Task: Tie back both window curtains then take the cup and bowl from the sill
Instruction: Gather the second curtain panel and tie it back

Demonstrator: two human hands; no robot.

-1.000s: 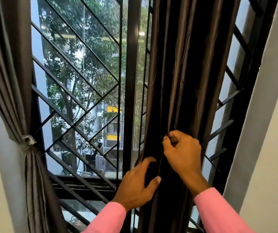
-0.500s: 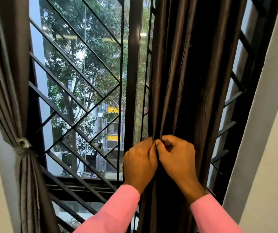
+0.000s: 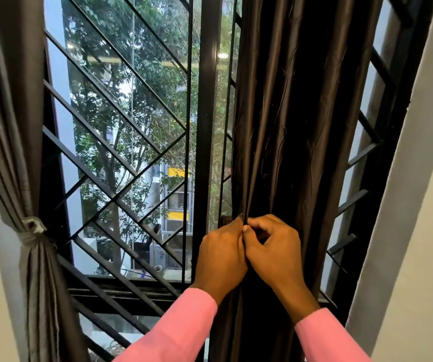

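Both hands gather the right curtain
Left hand (image 3: 220,254) and right hand (image 3: 272,246) touch, pinching dark right curtain (image 3: 288,126); left curtain (image 3: 14,126) tied.

Lit by soft daylight through the window (image 3: 131,142). Leaves the right curtain (image 3: 301,113) backlit, nearly black in its folds, with a faint sheen on the ridges. Shows small lamp reflections (image 3: 223,55) on the glass. Reads sharp throughout; bows straight lines near the edges.
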